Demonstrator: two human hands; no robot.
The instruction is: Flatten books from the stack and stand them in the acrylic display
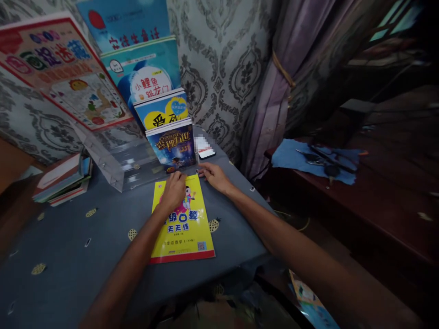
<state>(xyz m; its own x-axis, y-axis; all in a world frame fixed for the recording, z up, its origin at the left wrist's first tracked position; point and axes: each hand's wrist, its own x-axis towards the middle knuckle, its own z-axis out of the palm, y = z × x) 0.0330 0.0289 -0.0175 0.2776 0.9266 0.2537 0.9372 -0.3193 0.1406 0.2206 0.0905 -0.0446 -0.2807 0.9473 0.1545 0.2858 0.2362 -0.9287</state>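
Note:
A yellow workbook (187, 240) with a red bottom strip lies flat on the table. My left hand (174, 189) rests over its top part with curled fingers, close to the foot of a dark blue book (173, 146). Whatever those fingertips hold, if anything, is hidden. Beside the workbook's top right corner, my right hand (214, 177) reaches to the front right corner of a clear plastic book rack (144, 171), thumb and fingers apart. Upright in the rack, in stepped rows, stand the dark blue book, a blue-and-yellow book (161, 112), a teal book (147, 73) and a taller blue book (126, 23).
A red-bordered picture book (78, 82) stands in the rack's left part. Several stacked books (63, 180) lie further left. A phone (206, 153) lies behind my right hand. At right, a dark red surface (387, 210) bears a blue cloth (291, 160) with dark tools.

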